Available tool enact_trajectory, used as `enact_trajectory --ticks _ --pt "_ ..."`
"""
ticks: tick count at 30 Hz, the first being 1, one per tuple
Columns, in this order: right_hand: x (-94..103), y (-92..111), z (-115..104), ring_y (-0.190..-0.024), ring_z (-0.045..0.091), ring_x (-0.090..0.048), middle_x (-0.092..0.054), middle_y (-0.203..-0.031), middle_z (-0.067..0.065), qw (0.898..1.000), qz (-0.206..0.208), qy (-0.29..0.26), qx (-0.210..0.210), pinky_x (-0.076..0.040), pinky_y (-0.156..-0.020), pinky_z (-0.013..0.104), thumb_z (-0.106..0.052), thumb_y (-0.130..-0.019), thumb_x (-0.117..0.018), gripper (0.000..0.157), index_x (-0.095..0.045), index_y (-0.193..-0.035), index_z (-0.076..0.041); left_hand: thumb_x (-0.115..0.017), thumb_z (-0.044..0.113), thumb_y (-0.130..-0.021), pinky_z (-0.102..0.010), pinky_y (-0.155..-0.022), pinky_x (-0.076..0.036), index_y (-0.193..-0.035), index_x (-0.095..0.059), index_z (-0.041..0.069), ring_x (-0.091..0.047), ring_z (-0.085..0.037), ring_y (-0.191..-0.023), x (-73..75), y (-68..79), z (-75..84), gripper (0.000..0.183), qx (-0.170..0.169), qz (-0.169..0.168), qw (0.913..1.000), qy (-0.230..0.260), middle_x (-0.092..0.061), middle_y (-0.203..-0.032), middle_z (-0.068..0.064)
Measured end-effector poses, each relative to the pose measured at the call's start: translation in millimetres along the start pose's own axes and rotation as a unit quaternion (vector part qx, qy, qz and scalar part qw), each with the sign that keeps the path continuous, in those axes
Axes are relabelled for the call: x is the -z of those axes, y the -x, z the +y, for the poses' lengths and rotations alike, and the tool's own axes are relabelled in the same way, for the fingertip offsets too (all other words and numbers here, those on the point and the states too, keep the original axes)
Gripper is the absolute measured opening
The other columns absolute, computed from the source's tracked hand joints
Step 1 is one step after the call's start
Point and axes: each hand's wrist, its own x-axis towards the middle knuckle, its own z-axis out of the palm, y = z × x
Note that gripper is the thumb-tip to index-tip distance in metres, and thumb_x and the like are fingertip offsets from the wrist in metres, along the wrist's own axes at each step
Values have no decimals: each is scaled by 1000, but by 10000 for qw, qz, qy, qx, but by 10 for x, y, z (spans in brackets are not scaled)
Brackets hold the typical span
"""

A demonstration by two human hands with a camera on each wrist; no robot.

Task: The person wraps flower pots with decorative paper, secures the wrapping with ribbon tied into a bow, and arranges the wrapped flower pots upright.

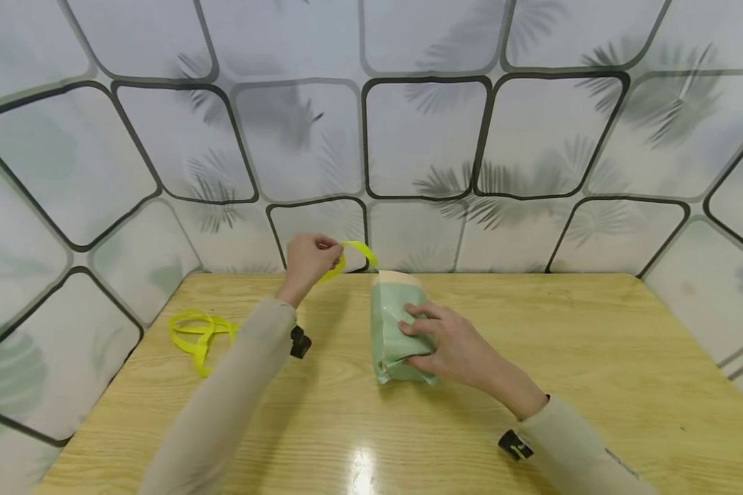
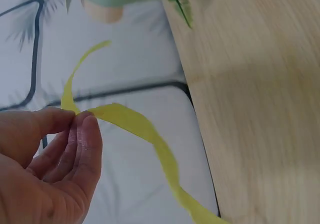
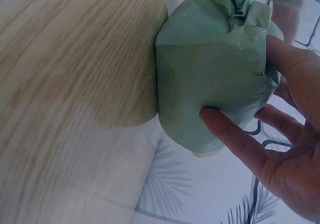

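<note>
My left hand (image 1: 309, 260) pinches a yellow ribbon (image 2: 131, 120) between thumb and fingertips, above the far part of the table. One short end curls up past the fingers, and a longer length hangs down and twists. To its right a light green plastic bag (image 1: 391, 323) with a cream-coloured far end lies on the table. My right hand (image 1: 461, 347) holds this bag from the right, with spread, bent fingers over its top and the thumb at the near end. Crumpled folds show at that near end in the right wrist view. The palm side of the grip is partly hidden in the head view.
More yellow ribbon (image 1: 203, 337) lies in loose loops at the table's left, partly behind the left sleeve (image 1: 235, 392). The wooden table (image 1: 594, 344) ends at a patterned cloth wall (image 1: 421, 137) behind and at both sides. Small black devices sit at both wrists.
</note>
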Motion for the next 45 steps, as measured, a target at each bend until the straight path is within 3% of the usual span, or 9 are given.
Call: enact_trajectory --ticks 9,16,19,22,25,29,34,41,45 --pt "-6 -6 13 -114 36 -69 -69 -129 14 9999 129 -64 70 -56 -98 50 -19 -68 -96 49 -79 -112 -7 -67 20 -98 -29 -72 -57 -102 -78 7 -77 -25 -87 -540 -105 480 17 -499 -254 9976 416 -80 -93 -11" --pt "-19 -5 23 -115 35 -69 -69 -130 14 9998 76 -119 142 -57 -97 49 -19 -70 -95 49 -78 -114 -6 -60 29 -105 -37 -93 -59 -128 -71 10 -71 -21 -111 -714 -40 704 32 -1384 -1740 9745 298 -75 -122 -6" --pt "-17 -4 25 -116 35 -68 -68 -130 15 9998 48 -122 130 -57 -97 49 -19 -70 -95 48 -78 -114 -6 -59 29 -105 -37 -96 -58 -129 -71 12 -70 -20 -112 -671 -19 660 32 -1578 -1890 9692 91 -74 -123 -4" --pt "-14 1 22 -117 36 -68 -69 -130 14 9999 68 -124 88 -57 -98 49 -19 -69 -96 48 -78 -113 -6 -62 31 -104 -34 -88 -58 -120 -74 15 -70 -15 -100 -552 43 541 26 -1789 -1646 9700 31 -76 -112 -1" --pt "-8 5 13 -116 35 -68 -69 -130 15 9999 20 -91 54 -57 -98 49 -19 -69 -96 47 -78 -111 -6 -66 29 -102 -30 -78 -58 -111 -76 15 -69 -12 -90 -367 235 388 20 -2192 -1598 9625 45 -76 -100 1" --pt "14 -2 1 -116 35 -67 -67 -133 15 9997 -210 -30 -137 -57 -97 48 -23 -72 -95 45 -75 -108 -7 -75 24 -95 -29 -76 -61 -108 -78 13 -70 -16 -91 -179 671 184 17 -3056 -1868 9336 -61 -75 -101 0" --pt "34 15 0 -117 37 -66 -67 -136 14 9970 -366 -91 -669 -58 -90 48 -23 -72 -95 46 -64 -104 -10 -84 29 -87 -40 -95 -58 -115 -77 14 -65 -24 -117 -217 1145 4 33 -3838 -1935 9021 -398 -68 -127 -7" --pt "-9 52 47 -119 37 -64 -65 -140 14 9972 -174 -497 -525 -54 -82 37 -22 -71 -96 50 -50 -91 -16 -84 23 -85 -40 -101 -56 -107 -76 17 -59 -23 -124 -368 1369 -94 24 -3960 -1406 9048 -683 -66 -134 -4" --pt "11 84 88 -127 40 -58 -59 -147 14 9887 -339 -1355 -540 -60 -73 28 -18 -76 -93 46 -51 -95 -16 -83 20 -86 -40 -101 -56 -102 -75 17 -57 -25 -125 -387 1390 -81 18 -4083 -1153 9005 -953 -63 -139 -7"
